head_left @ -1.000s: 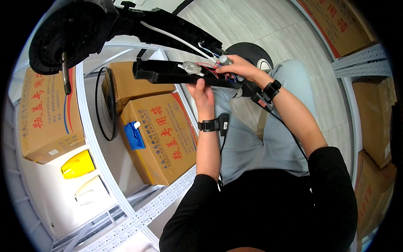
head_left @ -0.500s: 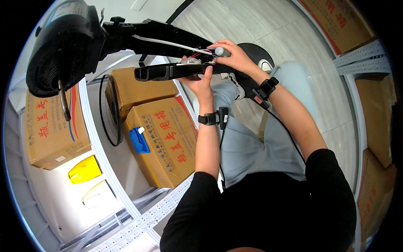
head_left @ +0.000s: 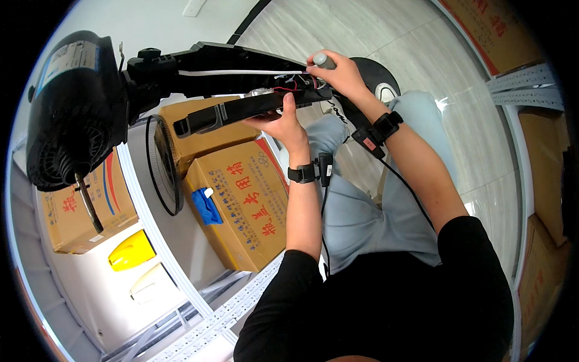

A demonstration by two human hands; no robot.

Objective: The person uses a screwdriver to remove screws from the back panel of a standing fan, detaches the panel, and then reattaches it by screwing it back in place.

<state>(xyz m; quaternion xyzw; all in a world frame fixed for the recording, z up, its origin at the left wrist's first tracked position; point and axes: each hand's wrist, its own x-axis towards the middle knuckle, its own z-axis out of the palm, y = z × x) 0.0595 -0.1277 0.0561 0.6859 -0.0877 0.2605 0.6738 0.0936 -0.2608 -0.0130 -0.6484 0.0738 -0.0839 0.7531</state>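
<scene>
A black fan motor (head_left: 69, 108) with a metal shaft hangs at the upper left, joined to a long black neck housing (head_left: 211, 57) with a white cable (head_left: 235, 73). My left hand (head_left: 282, 127) grips a long black panel (head_left: 223, 113) from below, thumb on its side. The panel carries a clear plastic part (head_left: 258, 92) beside thin coloured wires (head_left: 288, 88). My right hand (head_left: 341, 77) is closed round a short grey cylinder (head_left: 324, 61) at the housing's right end, by the wires. A round black base (head_left: 383, 72) sits on the floor beyond.
Shelf frames (head_left: 181, 265) on the left hold cardboard boxes (head_left: 235, 238), a round fan grille (head_left: 163, 202), a yellow plastic part (head_left: 129, 250) and a white one (head_left: 148, 280). More boxes (head_left: 537, 181) stand on the right rack. My legs and shoes are below the housing.
The motor appears lower in the view and turned, and the neck housing lies flatter. The panel's left end has dropped and tilted. My right hand has moved up with the grey cylinder.
</scene>
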